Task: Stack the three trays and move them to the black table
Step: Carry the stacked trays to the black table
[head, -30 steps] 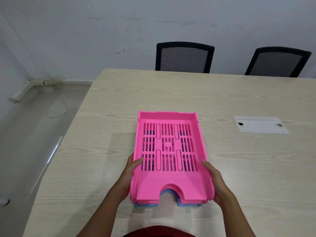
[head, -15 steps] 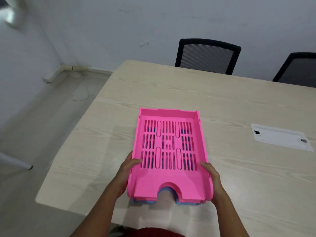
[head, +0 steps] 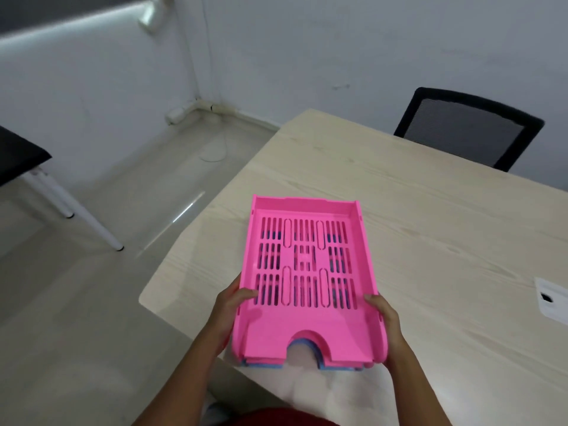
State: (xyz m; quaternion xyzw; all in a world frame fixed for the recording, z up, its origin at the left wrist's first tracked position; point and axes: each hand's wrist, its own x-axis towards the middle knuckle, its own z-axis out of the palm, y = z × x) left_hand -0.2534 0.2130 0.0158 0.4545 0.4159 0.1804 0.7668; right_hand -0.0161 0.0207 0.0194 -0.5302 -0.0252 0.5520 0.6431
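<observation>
Nearest the camera, a dark red garment (head: 276, 421) fills the bottom edge, and both forearms reach forward from it. The left hand (head: 232, 312) has its grip closed on the left wall of the tray stack (head: 307, 327), thumb laid over the rim onto the pink floor. The right hand (head: 385, 321) is clamped the same way on the right wall, thumb on top and the other fingers hidden underneath. The stack is pink on top, with blue trays (head: 302, 345) showing through the front notch, along the near edge and through the slots. It sits at the near left corner of the pale wood surface (head: 445, 241); I cannot tell whether it rests there or is lifted just clear.

Nothing lies between the hands and the stack. At the right edge of the surface is a white cable plate (head: 553, 299), partly cut off. Beyond the far edge stands a black mesh chair (head: 467, 130). To the left, across bare floor (head: 92, 287), the corner of the black table (head: 18, 158) shows on white legs, well apart from the stack. A white conduit (head: 190, 112) runs along the wall base.

No writing or brand can be read anywhere.

Against half a second ago, the view has swung left: the black table has come into sight, the second chair is gone, and the hands hold the same places on the stack.
</observation>
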